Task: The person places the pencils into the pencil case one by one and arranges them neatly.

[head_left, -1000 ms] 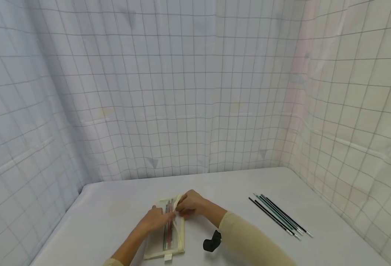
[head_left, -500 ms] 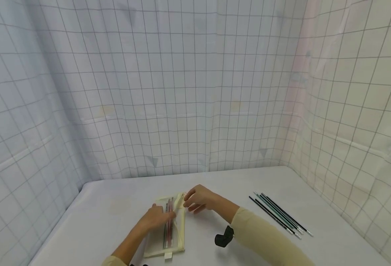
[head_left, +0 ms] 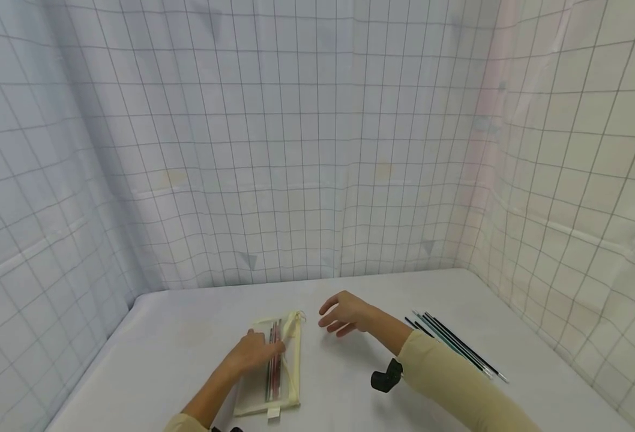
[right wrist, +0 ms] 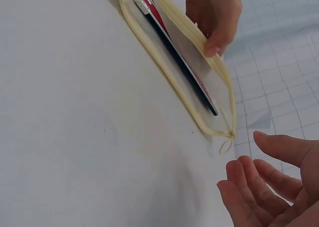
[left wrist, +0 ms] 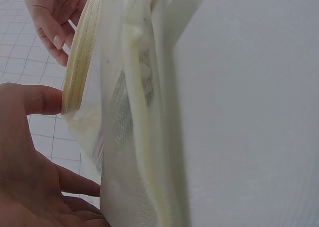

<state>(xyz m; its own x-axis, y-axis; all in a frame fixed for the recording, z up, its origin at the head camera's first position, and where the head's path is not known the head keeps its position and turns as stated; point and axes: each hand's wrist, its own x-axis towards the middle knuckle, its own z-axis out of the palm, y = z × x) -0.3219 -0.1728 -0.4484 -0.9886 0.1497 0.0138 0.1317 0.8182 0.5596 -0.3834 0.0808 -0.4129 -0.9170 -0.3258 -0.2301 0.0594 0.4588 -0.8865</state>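
A translucent zip pencil pouch (head_left: 249, 396) with cream edging lies on the table, left of centre. Its zip side gapes in the right wrist view, showing several pencils (right wrist: 177, 60) inside, dark and red ones among them. My left hand (head_left: 255, 351) grips the pouch, its thumb over the zip edge (left wrist: 79, 62) and its fingers against the outer side. Past the pouch's far corner, where a thin pull loop (right wrist: 226, 146) hangs from the zip, my right hand (head_left: 347, 313) hovers apart from it. The right fingers are loosely bent around nothing.
Several slim black and green pencils (head_left: 460, 345) lie in a loose bundle at the right of the white table (head_left: 188, 336), partly behind the right forearm. Gridded white cloth (head_left: 317, 150) hangs at the back and both sides. A black wrist camera (head_left: 386, 377) juts below the right sleeve.
My right hand has let go of the pouch's zip edge near the far corner and moved right, away from it. The left hand stays on the pouch.
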